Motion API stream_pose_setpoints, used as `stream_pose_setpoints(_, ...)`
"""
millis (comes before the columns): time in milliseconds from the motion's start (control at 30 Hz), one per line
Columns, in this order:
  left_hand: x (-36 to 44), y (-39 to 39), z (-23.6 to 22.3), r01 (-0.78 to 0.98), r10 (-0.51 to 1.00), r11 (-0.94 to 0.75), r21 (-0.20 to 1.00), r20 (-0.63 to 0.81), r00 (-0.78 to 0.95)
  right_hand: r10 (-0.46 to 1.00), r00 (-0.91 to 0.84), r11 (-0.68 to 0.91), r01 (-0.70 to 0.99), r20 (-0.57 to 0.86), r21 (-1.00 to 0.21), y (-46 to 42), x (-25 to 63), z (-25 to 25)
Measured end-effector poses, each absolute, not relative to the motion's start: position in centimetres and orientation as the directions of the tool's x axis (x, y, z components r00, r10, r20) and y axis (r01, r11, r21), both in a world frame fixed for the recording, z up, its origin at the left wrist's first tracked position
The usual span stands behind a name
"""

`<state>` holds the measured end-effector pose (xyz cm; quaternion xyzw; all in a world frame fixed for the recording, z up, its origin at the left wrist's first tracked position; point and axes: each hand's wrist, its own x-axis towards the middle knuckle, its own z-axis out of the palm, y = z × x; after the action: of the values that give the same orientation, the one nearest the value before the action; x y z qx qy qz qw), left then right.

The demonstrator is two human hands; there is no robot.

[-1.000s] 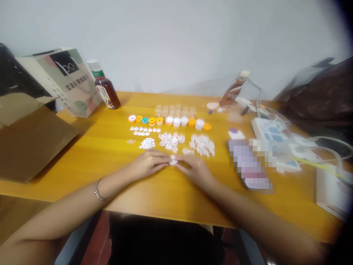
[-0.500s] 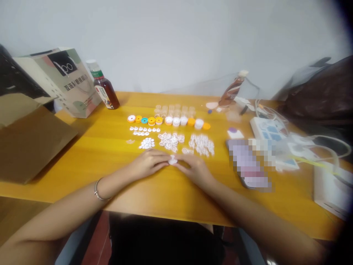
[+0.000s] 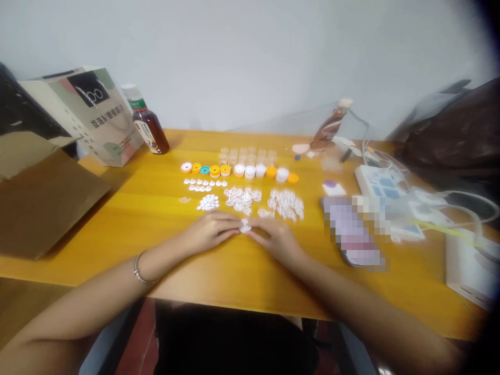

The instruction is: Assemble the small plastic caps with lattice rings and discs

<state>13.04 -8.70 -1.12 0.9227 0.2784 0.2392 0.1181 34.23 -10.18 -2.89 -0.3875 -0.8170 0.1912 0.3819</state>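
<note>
Between the fingertips of both hands sits a small white plastic piece [image 3: 245,226], seemingly round; its details are too small to make out. My left hand [image 3: 211,229] pinches it from the left, and my right hand [image 3: 278,238] pinches it from the right. Just beyond them lie a pile of small white discs [image 3: 209,202], a heap of white openwork plastic pieces [image 3: 242,199] and a heap of translucent plastic parts [image 3: 287,204]. Two rows of small white pieces with raised tips [image 3: 205,183] lie behind the discs.
A line of orange, white and teal caps [image 3: 214,171] runs across, with clear cups [image 3: 250,155] behind. A dark drink bottle [image 3: 150,127] and paper bag [image 3: 101,114] stand left, near a cardboard box [image 3: 50,198]. Rightward are a phone [image 3: 353,232], another bottle [image 3: 330,125] and power strip [image 3: 385,195].
</note>
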Motion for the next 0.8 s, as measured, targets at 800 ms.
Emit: stream_pose_setpoints(800,12.76,-9.09,-0.35,0.455,0.47,-0.883,0.12,0.268,0.841,0.637,-0.527,0.764,0.525,0.562,-0.375,-10.32,34.09,-3.1)
